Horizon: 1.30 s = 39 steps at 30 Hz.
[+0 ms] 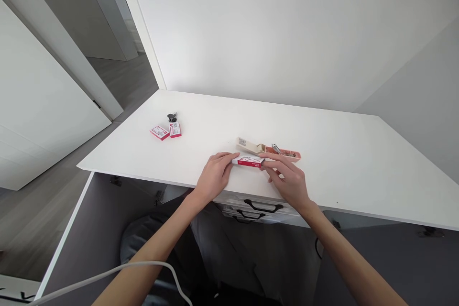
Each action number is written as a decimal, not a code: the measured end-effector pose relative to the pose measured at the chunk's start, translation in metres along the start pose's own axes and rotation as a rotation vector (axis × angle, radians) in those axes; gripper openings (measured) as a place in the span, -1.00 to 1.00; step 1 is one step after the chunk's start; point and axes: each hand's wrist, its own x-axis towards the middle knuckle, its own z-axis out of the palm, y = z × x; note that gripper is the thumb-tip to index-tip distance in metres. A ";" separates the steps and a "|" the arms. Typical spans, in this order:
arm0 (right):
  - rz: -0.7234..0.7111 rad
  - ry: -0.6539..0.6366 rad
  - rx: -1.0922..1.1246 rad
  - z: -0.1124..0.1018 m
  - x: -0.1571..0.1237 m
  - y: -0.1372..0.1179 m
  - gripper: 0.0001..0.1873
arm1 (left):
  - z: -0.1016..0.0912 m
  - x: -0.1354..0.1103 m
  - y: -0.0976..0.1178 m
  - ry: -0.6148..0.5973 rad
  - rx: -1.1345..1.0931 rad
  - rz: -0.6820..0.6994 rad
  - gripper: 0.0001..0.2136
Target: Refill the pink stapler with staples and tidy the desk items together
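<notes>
A small red and white cardboard box point(250, 161) is held level between my two hands near the front of the white tabletop point(201, 162). My left hand point(216, 174) grips its left end with thumb and fingers. At the right end, the fingers of my right hand point(289, 180) close on the box. Just behind it lies a narrow pink case point(294, 156) with small metal and orange items inside, too small to name. A cream flap point(253, 146) with a printed label extends from the case's left side.
Two more red and white boxes point(159, 132) point(175, 129) lie on the left of the tabletop, beside a small black object point(172, 117). Below the front edge are drawers with black handles point(263, 206). A white cable point(143, 263) crosses my left forearm.
</notes>
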 end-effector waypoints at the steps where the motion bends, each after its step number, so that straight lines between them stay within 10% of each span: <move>1: 0.002 0.005 0.000 0.000 0.001 -0.001 -0.76 | 0.000 0.000 0.000 -0.003 -0.001 -0.002 -0.61; 39: 0.123 0.012 0.098 -0.001 0.006 -0.010 -0.82 | 0.001 0.000 0.007 0.005 0.024 0.029 -0.75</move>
